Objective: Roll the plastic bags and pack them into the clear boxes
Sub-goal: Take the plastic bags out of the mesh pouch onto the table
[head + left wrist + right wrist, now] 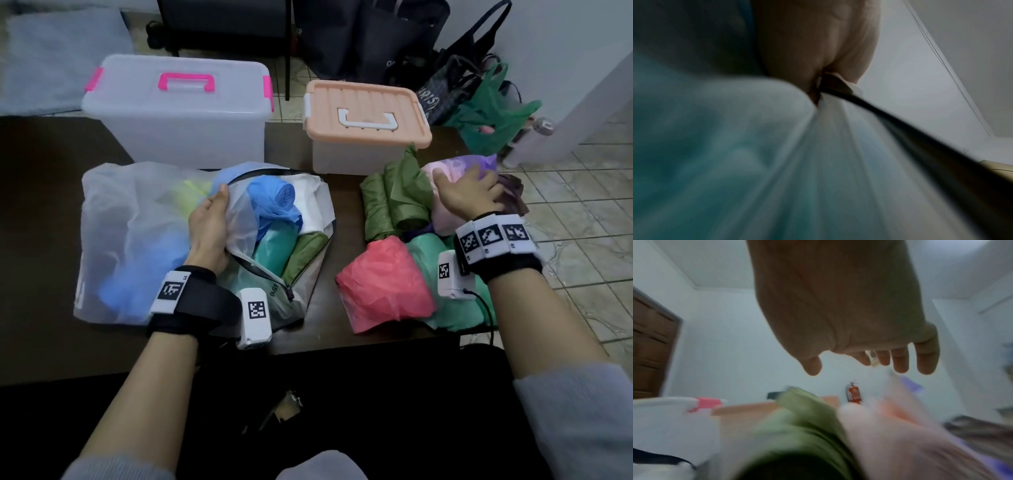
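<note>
The dark worktop (51, 144) carries everything, and its far half is taken by two closed clear boxes: the large box (178, 113) with pink latches and, beside it, the small box (366, 137) under a peach lid. In front of the large box lies a translucent zip pouch (137, 240) holding rolled bags, among them a blue roll (274, 198); the left hand (209, 233) grips its open flap, fingers curled round the zipper edge. To the right sits a loose heap of plastic bags, a red bag (383, 287) nearest, olive rolls (394, 202) behind. The right hand (469, 195) rests on a pale pink bag (445, 212) at the heap's far side, its fingers (900, 360) fairly straight and closed on nothing. To do this well, I judge, draw one bag free and flatten it before rolling. Bare worktop is scarce: the heap nearly reaches the right and near edges, so bags could slip off, and both lids must come off before packing.
</note>
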